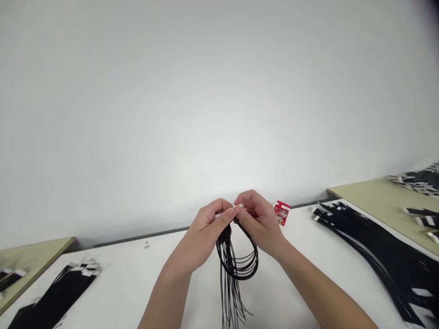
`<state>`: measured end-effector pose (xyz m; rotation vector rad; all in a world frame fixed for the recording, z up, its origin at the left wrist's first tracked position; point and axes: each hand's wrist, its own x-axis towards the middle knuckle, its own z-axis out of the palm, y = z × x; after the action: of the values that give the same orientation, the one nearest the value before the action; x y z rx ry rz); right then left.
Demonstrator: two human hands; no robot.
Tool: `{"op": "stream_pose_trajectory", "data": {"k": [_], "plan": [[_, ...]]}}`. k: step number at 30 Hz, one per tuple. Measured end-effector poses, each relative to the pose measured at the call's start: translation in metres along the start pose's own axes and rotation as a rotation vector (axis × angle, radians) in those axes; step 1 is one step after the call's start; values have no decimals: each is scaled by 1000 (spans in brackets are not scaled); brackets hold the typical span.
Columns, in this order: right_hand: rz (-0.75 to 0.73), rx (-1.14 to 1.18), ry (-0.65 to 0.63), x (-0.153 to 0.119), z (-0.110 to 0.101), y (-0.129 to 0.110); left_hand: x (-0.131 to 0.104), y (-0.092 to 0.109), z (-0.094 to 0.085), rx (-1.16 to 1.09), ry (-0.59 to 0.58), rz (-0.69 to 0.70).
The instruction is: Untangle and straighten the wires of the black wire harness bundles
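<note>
A bundle of thin black cords point(236, 272) hangs from my two hands, above the white table. Part of it curves in a loop to the right, while loose ends dangle straight down. My left hand point(211, 228) is closed round the top of the bundle, thumb pointing right. My right hand point(259, 224) pinches the upper end of the loop, its thumb tip meeting my left thumb. Small whitish bits show between the fingertips; the fingers hide what they are.
A red printed card point(281, 213) lies behind my right hand. Long black strips with white ends point(373, 256) spread over the right side, and another black bundle point(65, 292) lies at the left. Greenish side tables point(363, 192) and a pale wall point(219, 100) border the white table point(130, 274).
</note>
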<state>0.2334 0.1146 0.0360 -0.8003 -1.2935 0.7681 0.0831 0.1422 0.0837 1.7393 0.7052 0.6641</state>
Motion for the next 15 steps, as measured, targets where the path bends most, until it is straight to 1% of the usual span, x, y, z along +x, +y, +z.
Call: {"op": "stream_pose_trajectory", "data": {"k": [3, 6, 8, 10, 11, 12, 13, 15], "plan": [[36, 106, -67, 1, -1, -1, 2, -3, -1, -75, -37, -27], [93, 188, -169, 3, -5, -6, 2, -5, -1, -119, -10, -27], [136, 170, -216, 5, -9, -10, 2, -4, -2, -128, 26, -27], [165, 90, -251, 6, -15, -12, 2, -3, -3, -161, 66, -35], [147, 19, -249, 6, -17, -11, 3, -2, -3, -189, 84, -42], [94, -85, -218, 7, -19, -9, 3, -2, -3, -219, 102, -48], [-2, -221, -150, 7, -21, -7, 4, -1, -4, -248, 121, -52], [-257, -538, 51, 7, -21, 0, 7, -2, -3, -288, 170, -54]]}}
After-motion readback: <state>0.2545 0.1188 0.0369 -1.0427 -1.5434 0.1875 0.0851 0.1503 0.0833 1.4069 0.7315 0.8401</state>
